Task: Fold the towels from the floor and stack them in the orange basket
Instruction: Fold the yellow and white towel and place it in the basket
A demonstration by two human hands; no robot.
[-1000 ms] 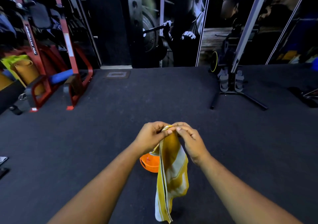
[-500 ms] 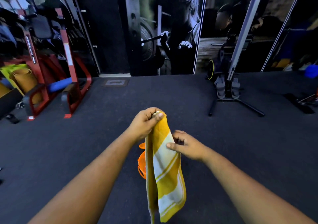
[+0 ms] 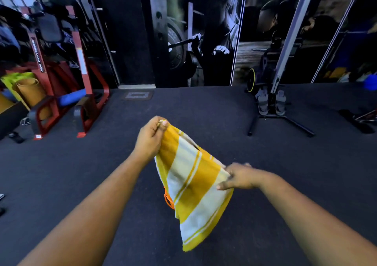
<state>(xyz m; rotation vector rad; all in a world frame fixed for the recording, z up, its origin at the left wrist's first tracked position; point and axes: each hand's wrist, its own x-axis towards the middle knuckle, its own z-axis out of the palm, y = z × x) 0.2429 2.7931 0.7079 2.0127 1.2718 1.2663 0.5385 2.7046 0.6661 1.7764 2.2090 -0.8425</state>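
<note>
A yellow and white striped towel (image 3: 193, 186) hangs in the air in front of me, doubled over. My left hand (image 3: 150, 141) pinches its top corner up high. My right hand (image 3: 238, 177) grips the towel's right edge lower down and pulls it out to the right, so the cloth spreads into a slanted sheet. The orange basket (image 3: 168, 199) stands on the dark floor behind the towel; only a sliver of its left rim shows, the rest is hidden by the cloth.
Dark carpet floor (image 3: 102, 174) all around. A red exercise machine frame (image 3: 81, 110) with rolled mats (image 3: 30, 94) stands at the back left. A black stand with splayed legs (image 3: 273, 114) is at the back right. Wall posters run along the back.
My right hand slid down from the top corner and out to the right along the towel's edge, spreading the cloth. My left hand kept its hold on the top corner.
</note>
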